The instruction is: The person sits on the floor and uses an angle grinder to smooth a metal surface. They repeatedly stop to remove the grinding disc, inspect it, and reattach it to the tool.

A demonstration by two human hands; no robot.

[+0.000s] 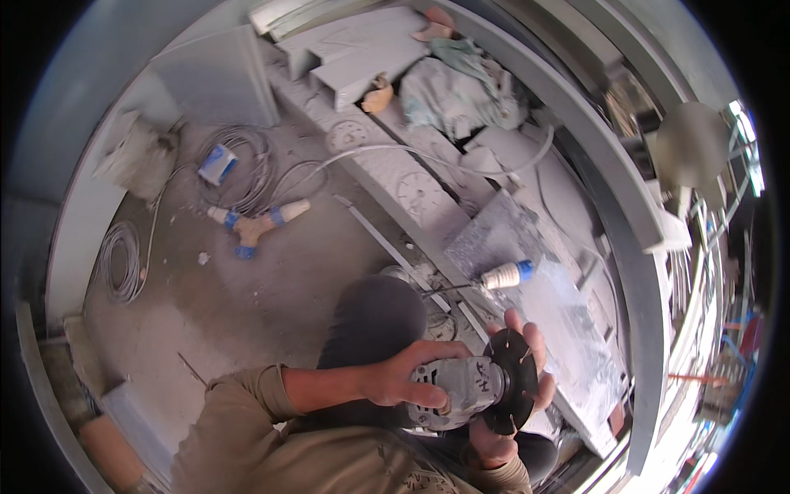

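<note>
In my lap area I hold an angle grinder (461, 389) with a worn, dusty grey body. My left hand (401, 375) is closed around its body, thumb along the top and a finger across the vented side. A dark slotted disc (512, 383) is on the grinder's head, facing right. My right hand (536, 344) cups the disc from its far side, the fingertips showing past the edge and the palm partly hidden behind it. Just beyond lies a white and blue plug (506, 275) on a dark cord, resting on a plastic-wrapped panel (502, 235).
A three-way connector (257, 225) lies on the dusty floor beside a coiled cable (247, 165). Another cable coil (123, 263) is at the left. Long metal beams (638, 288) run along the right. A crumpled cloth (453, 95) and metal channels (362, 49) lie at the back.
</note>
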